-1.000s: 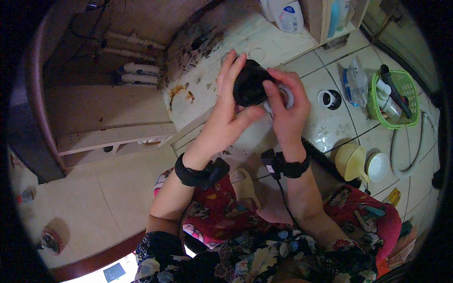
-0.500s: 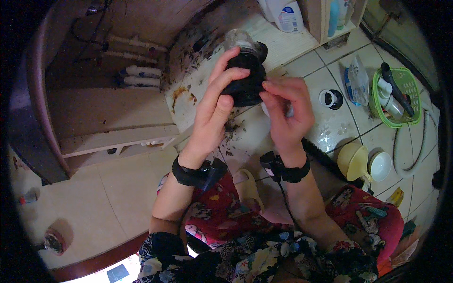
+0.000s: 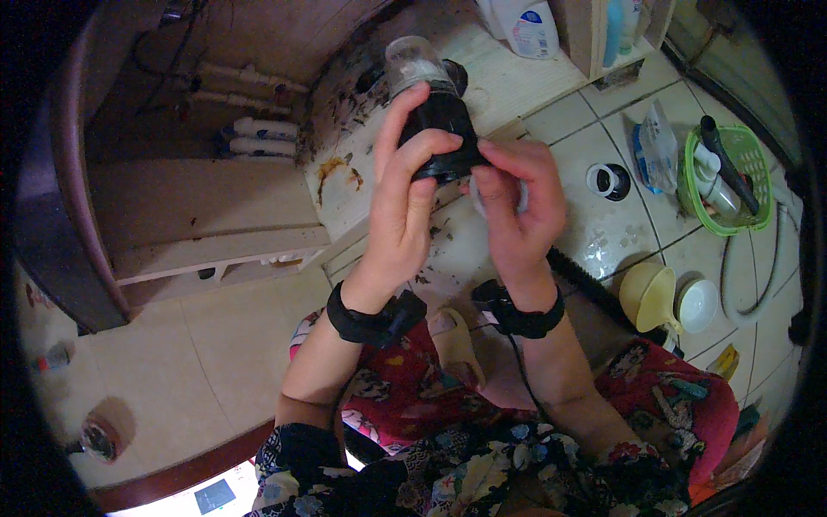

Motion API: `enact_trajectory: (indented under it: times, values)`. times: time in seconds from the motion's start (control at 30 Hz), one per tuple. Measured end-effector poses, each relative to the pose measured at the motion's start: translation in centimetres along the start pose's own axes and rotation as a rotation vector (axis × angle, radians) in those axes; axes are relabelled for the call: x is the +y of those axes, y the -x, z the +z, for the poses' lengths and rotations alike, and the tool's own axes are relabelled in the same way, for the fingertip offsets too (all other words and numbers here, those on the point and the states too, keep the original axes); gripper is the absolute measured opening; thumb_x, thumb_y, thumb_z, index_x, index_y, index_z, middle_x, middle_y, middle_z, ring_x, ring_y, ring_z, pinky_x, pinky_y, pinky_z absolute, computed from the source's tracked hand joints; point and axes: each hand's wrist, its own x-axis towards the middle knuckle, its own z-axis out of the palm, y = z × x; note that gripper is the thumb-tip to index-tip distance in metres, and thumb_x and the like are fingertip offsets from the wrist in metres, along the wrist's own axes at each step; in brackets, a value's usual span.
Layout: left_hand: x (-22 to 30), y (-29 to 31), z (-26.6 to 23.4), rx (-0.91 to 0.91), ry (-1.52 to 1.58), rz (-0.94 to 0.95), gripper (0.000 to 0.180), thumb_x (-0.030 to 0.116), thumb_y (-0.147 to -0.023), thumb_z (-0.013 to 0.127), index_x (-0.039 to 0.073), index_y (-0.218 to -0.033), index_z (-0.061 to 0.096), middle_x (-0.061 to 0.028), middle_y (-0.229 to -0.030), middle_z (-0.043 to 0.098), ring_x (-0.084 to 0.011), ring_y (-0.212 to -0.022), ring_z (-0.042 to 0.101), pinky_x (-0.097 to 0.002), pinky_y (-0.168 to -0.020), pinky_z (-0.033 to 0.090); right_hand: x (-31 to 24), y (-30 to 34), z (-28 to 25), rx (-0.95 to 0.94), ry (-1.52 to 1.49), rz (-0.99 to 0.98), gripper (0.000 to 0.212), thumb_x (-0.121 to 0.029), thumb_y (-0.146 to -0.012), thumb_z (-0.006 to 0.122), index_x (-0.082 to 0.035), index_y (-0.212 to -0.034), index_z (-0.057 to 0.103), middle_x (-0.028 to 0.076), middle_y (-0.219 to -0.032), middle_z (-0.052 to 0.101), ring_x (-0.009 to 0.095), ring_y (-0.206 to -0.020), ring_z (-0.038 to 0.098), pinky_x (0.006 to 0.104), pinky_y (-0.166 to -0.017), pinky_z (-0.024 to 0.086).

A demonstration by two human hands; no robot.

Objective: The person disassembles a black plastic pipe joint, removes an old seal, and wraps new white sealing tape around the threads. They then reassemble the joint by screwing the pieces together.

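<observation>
A black cylindrical drain trap (image 3: 444, 129) with a clear cup at its upper end is held up over the low cabinet edge, tilted to the upper left. The fingers of my left hand (image 3: 401, 198) wrap round its black body from the left. At its lower rim, my right hand (image 3: 525, 189) pinches with thumb and forefinger. A short black piece shows behind the trap on its right side; where it joins is hidden. Something round and whitish (image 3: 515, 196) is partly covered by my right hand, and I cannot tell whether it is held or lies beyond.
An open dirty cabinet (image 3: 198, 194) with white pipes (image 3: 241, 102) is at left. On the tiled floor at right are a white-and-black ring piece (image 3: 608, 181), a green basket (image 3: 732, 226), a yellow dipper (image 3: 642, 297), a white bowl (image 3: 696, 306) and a grey hose (image 3: 748, 314).
The trap and my left hand have shifted slightly; the clear end now leans further to the upper left. My right hand remains at the lower rim.
</observation>
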Motion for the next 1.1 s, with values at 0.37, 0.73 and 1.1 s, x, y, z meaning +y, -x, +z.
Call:
enact_trajectory:
  times: [0.37, 0.73, 1.1]
  values:
    - [-0.2, 0.6, -0.2, 0.029, -0.134, -0.011, 0.032, 0.028, -0.101, 0.04, 0.008, -0.117, 0.059, -0.0209, -0.144, 0.04, -0.0374, -0.133, 0.039, -0.0439, -0.109, 0.03, 0.1, -0.2, 0.0, -0.107, 0.129, -0.065, 0.026, -0.005, -0.082, 0.072, -0.004, -0.106, 0.064, 0.011, -0.093, 0.065, 0.019, -0.078, 0.065, 0.0281, -0.063, 0.052]
    - [-1.7, 0.3, -4.3, -0.236, 0.897, -0.725, 0.043, 0.041, -0.102, 0.04, 0.009, -0.13, 0.047, -0.0146, -0.144, 0.042, -0.0201, -0.098, 0.062, -0.0263, -0.071, 0.05, 4.5, -2.7, -4.9, -0.234, -0.157, 0.649, 0.04, -0.028, -0.093, 0.06, -0.007, -0.127, 0.057, 0.003, -0.097, 0.064, 0.013, -0.079, 0.062, 0.026, -0.069, 0.05]
    - [-2.8, 0.3, -2.5, -0.032, -0.053, -0.349, 0.032, 0.017, -0.1, 0.049, 0.007, -0.13, 0.05, -0.0064, -0.123, 0.055, -0.0152, -0.093, 0.059, -0.0268, -0.075, 0.049, 3.7, 1.1, -2.4, -0.29, -0.563, 0.99, 0.05, -0.026, -0.091, 0.062, -0.011, -0.133, 0.04, 0.012, -0.092, 0.063, 0.02, -0.063, 0.063, 0.0265, -0.042, 0.042]
